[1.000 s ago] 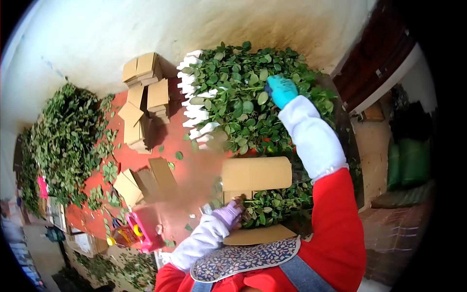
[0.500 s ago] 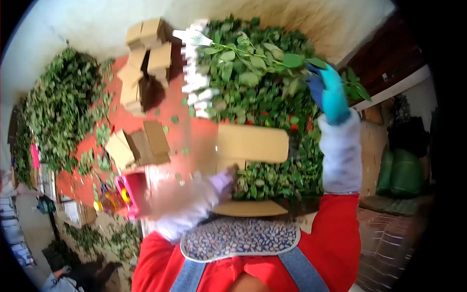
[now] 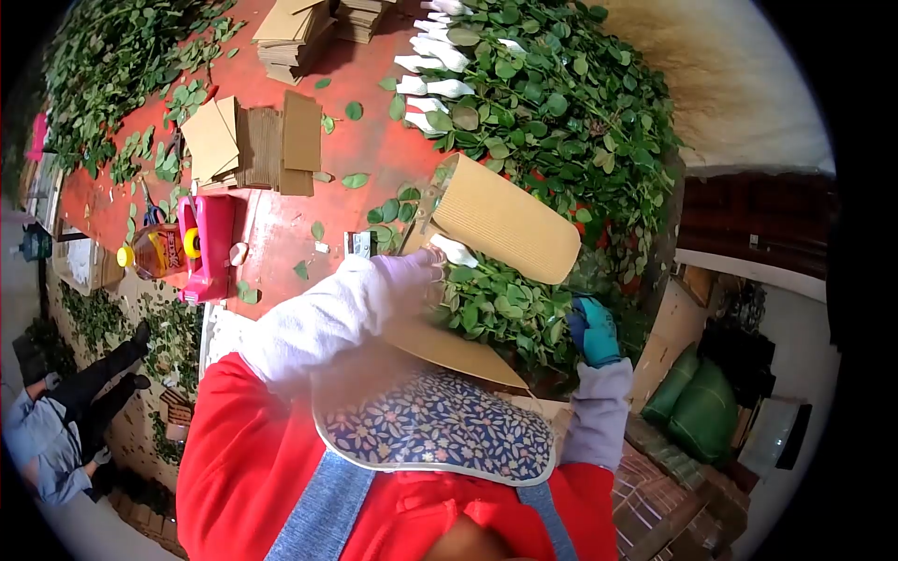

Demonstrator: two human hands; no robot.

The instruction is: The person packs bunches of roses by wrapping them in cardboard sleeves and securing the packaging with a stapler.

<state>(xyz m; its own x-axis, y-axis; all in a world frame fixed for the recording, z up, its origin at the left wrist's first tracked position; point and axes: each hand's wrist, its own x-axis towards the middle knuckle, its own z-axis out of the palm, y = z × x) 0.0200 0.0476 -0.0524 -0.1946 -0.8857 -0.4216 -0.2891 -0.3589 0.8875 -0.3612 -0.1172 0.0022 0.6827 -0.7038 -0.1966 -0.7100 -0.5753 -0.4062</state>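
Observation:
My left hand, in a pale purple glove, is beside a white-wrapped flower head at the left end of a leafy bunch. Its fingers are partly hidden and blurred, so its grip is unclear. My right hand, in a teal and dark blue glove, is closed around leafy stems at the bunch's right end. The bunch lies between a tilted corrugated cardboard flap above and another cardboard piece by my apron.
A large pile of leafy stems with white-wrapped heads lies at the back. Folded cardboard pieces, a pink tape dispenser and a yellow-capped bottle stand on the red table. A person is at lower left.
My right hand has come down from the upper right with the leafy stem, which was stretched over the pile. The view has shifted, and the cardboard flap now sits tilted.

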